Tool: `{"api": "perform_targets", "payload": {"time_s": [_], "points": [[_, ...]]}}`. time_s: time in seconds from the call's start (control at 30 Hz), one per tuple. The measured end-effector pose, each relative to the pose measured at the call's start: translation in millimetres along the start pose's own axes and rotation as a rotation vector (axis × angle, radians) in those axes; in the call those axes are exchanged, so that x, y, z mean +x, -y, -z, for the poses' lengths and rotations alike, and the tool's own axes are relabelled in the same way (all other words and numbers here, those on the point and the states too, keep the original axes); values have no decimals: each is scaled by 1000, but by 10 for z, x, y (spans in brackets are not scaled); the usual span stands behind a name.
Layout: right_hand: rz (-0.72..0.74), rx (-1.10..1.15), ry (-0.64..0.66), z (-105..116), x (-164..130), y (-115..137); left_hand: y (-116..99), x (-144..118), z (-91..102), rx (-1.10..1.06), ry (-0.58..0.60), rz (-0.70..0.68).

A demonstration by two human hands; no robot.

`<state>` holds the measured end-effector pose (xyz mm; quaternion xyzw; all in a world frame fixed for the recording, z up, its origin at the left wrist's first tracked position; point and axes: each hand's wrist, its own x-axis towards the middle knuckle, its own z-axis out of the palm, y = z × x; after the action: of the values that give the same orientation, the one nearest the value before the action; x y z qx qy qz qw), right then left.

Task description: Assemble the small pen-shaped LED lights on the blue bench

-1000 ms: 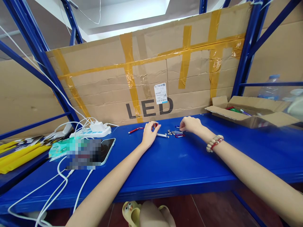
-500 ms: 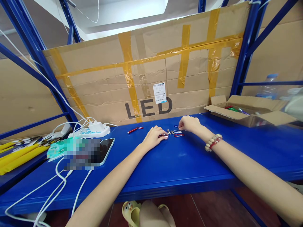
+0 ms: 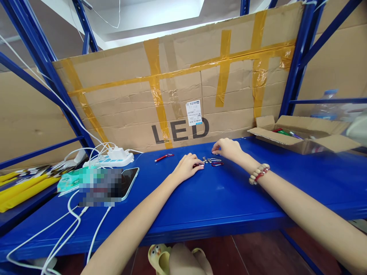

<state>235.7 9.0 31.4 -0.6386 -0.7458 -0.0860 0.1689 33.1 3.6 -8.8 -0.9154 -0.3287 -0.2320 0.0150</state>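
Head view: left hand (image 3: 187, 167) lies flat, fingers together, covering a small red item whose grip cannot be told; right hand (image 3: 228, 148) pinches above the metal clips (image 3: 212, 161) on the blue shelf (image 3: 218, 198).

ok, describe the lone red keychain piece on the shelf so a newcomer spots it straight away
Start at the cardboard sheet printed "LED" behind the blue shelf. Below the letter "L", the red keychain piece lies flat on the shelf, between the white power strip and the left hand. Unlike the cluster of small metal parts between the hands, it lies alone, a slim red stick with a loop at its right end.
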Motion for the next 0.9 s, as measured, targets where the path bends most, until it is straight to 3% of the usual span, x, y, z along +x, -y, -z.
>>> {"api": "perform_targets", "payload": {"time_s": [0.1,0.23,0.67,0.9], "points": [[-9,14,-41,-4,9,-17,-13,1,0,-1,4,3],[-70,-36,24,8,10,-76,-32,1,7,-49,-53,55],[-109,-67,167,20,-24,-13,134,30,-60,-315,-493,345],[-99,-86,183,14,-23,-26,91,22,-45,-332,-471,349]]}}
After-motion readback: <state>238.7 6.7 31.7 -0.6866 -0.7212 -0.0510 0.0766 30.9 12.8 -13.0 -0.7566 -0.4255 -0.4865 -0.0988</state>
